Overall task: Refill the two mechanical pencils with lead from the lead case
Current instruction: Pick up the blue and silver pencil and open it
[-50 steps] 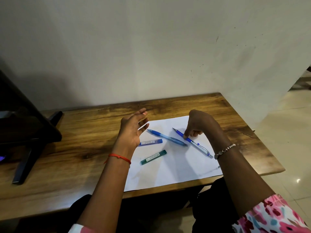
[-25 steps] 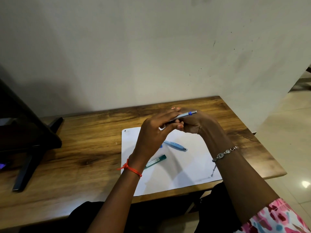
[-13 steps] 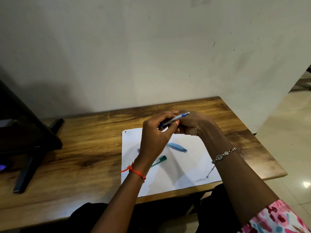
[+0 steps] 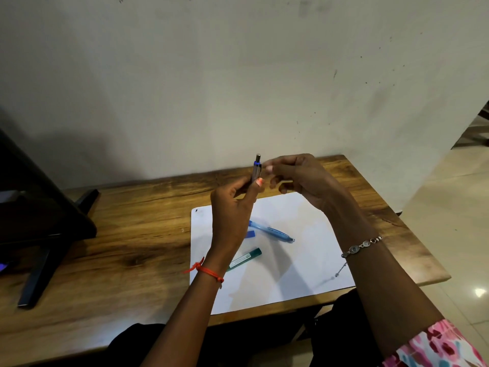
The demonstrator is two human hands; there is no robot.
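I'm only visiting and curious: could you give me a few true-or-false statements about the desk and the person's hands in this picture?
1. The left hand holds a pencil upright. True.
2. The second pencil lies on bare wood. False: it lies on the paper.
3. The green lead case lies on the paper. True.
4. The right hand rests flat on the table. False: it is raised above the table, beside the top of the held pencil.
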